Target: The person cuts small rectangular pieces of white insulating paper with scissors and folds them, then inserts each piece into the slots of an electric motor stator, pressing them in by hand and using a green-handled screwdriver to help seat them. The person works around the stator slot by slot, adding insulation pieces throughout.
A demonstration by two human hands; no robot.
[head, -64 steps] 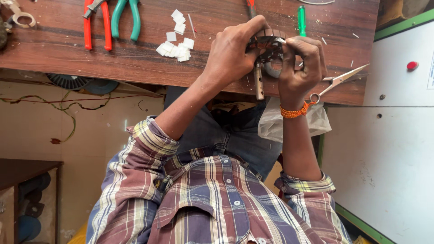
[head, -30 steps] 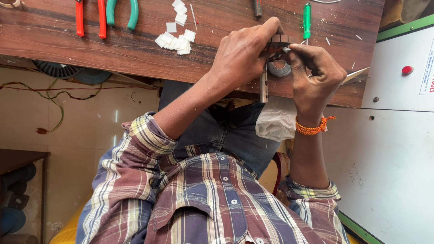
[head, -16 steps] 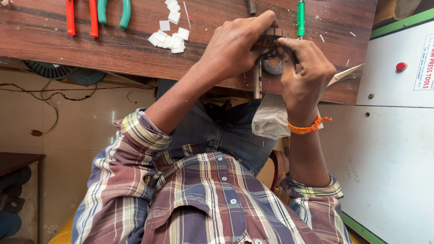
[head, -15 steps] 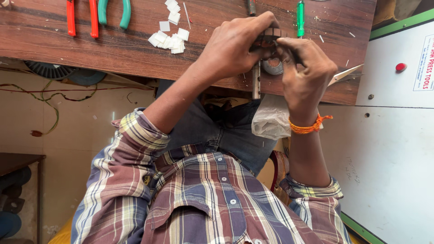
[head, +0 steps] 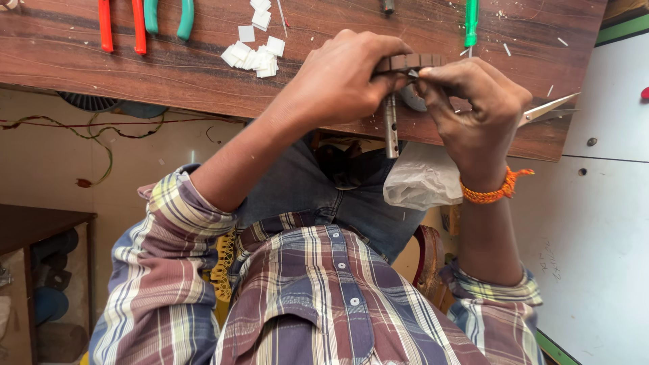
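Slotted metal core (head: 407,62): small dark cylindrical part with ribbed segments along its top edge, mounted on a steel shaft (head: 391,127) that hangs straight down from it. Held above the near edge of the tabletop (head: 169,74), between both hands.

Left hand (head: 341,84): fingers curled round the left side of the core, closed on it.

Right hand (head: 476,111): thumb and fingertips pinched at the right end of the core's top; whether something thin sits in the pinch cannot be told. Orange thread bracelet (head: 492,192) on the wrist.

Tabletop: dark reddish wood, scattered with pale scraps.
- Cut white paper squares (head: 255,55), loose heap, left of the hands.
- Red-handled pliers (head: 122,26) and teal-handled pliers (head: 167,17), side by side at far left.
- Green-handled screwdriver (head: 471,21), upright in the picture, above the right hand.
- Scissors (head: 551,108), blades poking out to the right behind the right hand.

Below the edge: clear plastic bag (head: 422,181) on the lap, blue jeans, plaid shirt.
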